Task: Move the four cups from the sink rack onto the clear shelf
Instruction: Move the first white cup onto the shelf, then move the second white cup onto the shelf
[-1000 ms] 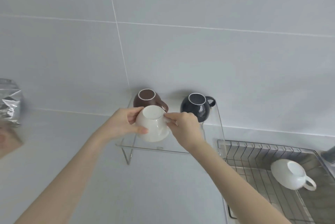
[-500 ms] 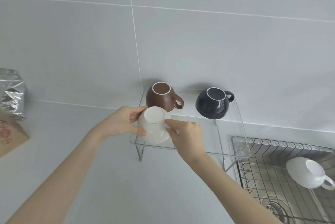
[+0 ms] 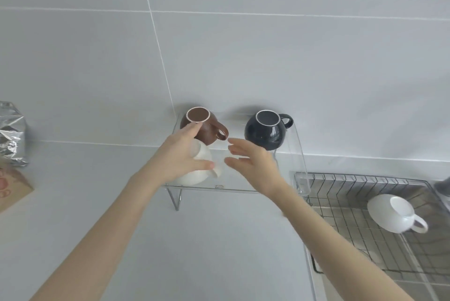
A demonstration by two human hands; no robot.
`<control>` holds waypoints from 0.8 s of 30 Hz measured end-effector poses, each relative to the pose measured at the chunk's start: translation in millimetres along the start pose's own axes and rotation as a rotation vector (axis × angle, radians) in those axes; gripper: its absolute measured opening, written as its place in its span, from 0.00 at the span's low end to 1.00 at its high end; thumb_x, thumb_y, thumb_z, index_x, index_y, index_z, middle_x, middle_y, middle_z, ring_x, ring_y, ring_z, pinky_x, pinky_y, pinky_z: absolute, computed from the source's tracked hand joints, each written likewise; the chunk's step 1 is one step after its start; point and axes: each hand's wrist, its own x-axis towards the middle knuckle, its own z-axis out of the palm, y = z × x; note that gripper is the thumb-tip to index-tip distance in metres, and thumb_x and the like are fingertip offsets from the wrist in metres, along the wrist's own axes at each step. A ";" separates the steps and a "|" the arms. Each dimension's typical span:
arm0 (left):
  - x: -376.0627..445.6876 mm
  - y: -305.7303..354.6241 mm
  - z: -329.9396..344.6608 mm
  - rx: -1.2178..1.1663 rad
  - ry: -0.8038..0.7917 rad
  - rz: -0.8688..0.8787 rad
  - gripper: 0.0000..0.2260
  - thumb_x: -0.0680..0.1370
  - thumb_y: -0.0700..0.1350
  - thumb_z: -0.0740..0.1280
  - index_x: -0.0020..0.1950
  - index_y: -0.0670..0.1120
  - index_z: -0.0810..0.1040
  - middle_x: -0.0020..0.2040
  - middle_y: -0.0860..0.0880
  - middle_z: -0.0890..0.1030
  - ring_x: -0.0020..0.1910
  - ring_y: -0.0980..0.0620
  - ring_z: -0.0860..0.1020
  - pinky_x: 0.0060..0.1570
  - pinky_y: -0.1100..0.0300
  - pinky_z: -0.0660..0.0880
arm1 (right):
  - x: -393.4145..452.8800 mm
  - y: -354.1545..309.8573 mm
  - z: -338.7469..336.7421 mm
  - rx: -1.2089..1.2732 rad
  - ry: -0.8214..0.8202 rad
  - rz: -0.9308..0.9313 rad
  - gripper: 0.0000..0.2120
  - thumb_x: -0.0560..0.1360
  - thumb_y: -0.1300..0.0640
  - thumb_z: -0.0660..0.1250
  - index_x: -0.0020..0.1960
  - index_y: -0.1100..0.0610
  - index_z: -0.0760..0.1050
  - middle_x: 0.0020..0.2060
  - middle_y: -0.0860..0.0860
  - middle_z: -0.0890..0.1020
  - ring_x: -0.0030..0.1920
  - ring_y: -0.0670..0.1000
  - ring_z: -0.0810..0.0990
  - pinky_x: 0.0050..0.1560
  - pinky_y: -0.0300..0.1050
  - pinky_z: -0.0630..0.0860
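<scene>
A clear shelf (image 3: 243,189) on metal legs stands against the tiled wall. On it a brown cup (image 3: 203,128) and a dark cup (image 3: 265,131) sit upside down at the back. A white cup (image 3: 194,174) sits upside down at the front left of the shelf, and my left hand (image 3: 181,154) lies over it with thumb and fingers around it. My right hand (image 3: 250,163) is just right of that cup, fingers spread, holding nothing. A second white cup (image 3: 393,213) lies on its side in the wire sink rack (image 3: 353,205) at the right.
A crumpled silver foil bag (image 3: 12,134) and a brown paper packet (image 3: 12,187) stand on the counter at the far left. The counter runs in front of the shelf. A dark object (image 3: 444,186) shows at the right edge.
The white cup has been set down on the shelf's front left. My right hand has let go of it and drawn back to the right, while my left hand stays on it.
</scene>
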 end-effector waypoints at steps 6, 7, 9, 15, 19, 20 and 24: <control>-3.9 101.6 92.2 -0.205 0.104 0.306 0.24 0.68 0.49 0.72 0.63 0.48 0.73 0.60 0.52 0.77 0.56 0.62 0.72 0.55 0.79 0.61 | -41.1 46.6 -106.0 0.038 0.182 0.107 0.16 0.73 0.58 0.65 0.60 0.53 0.73 0.47 0.47 0.81 0.51 0.44 0.78 0.51 0.32 0.72; -2.4 114.1 112.5 -0.243 0.057 0.309 0.23 0.68 0.48 0.72 0.62 0.48 0.74 0.59 0.51 0.78 0.56 0.60 0.73 0.55 0.77 0.63 | -50.5 58.8 -124.0 0.036 0.208 0.139 0.15 0.73 0.58 0.64 0.60 0.54 0.74 0.47 0.48 0.81 0.52 0.45 0.79 0.52 0.35 0.71; 3.3 141.2 159.0 -0.295 -0.071 0.292 0.22 0.69 0.49 0.71 0.62 0.48 0.74 0.60 0.50 0.78 0.58 0.57 0.75 0.57 0.72 0.64 | -72.8 87.3 -166.2 0.007 0.274 0.217 0.14 0.74 0.58 0.64 0.60 0.54 0.74 0.49 0.50 0.82 0.52 0.47 0.78 0.50 0.34 0.70; 28.9 176.3 281.4 -0.280 -0.422 0.161 0.29 0.70 0.54 0.69 0.69 0.48 0.66 0.69 0.49 0.71 0.67 0.53 0.69 0.67 0.56 0.65 | -116.8 177.3 -263.0 -0.209 0.422 0.452 0.15 0.75 0.60 0.61 0.61 0.56 0.74 0.57 0.53 0.81 0.59 0.52 0.76 0.57 0.41 0.67; 45.9 194.4 349.2 -0.262 -0.532 0.067 0.33 0.70 0.52 0.69 0.72 0.47 0.61 0.72 0.47 0.67 0.70 0.49 0.65 0.68 0.54 0.61 | -133.5 236.0 -299.5 -0.309 0.488 0.584 0.17 0.75 0.63 0.56 0.63 0.58 0.72 0.61 0.57 0.79 0.62 0.56 0.75 0.60 0.45 0.67; 54.8 204.1 375.5 -0.262 -0.564 0.042 0.34 0.70 0.52 0.70 0.72 0.47 0.60 0.73 0.46 0.66 0.71 0.49 0.64 0.69 0.54 0.60 | -136.7 259.9 -311.9 -0.320 0.489 0.628 0.18 0.75 0.64 0.56 0.64 0.59 0.71 0.61 0.57 0.78 0.62 0.56 0.74 0.60 0.44 0.67; 69.0 214.6 411.2 -0.298 -0.571 0.027 0.35 0.69 0.49 0.71 0.72 0.45 0.59 0.73 0.45 0.64 0.71 0.48 0.62 0.62 0.62 0.56 | -142.5 290.5 -309.5 -0.274 0.423 0.684 0.21 0.75 0.65 0.56 0.68 0.60 0.66 0.65 0.59 0.74 0.64 0.57 0.72 0.61 0.43 0.65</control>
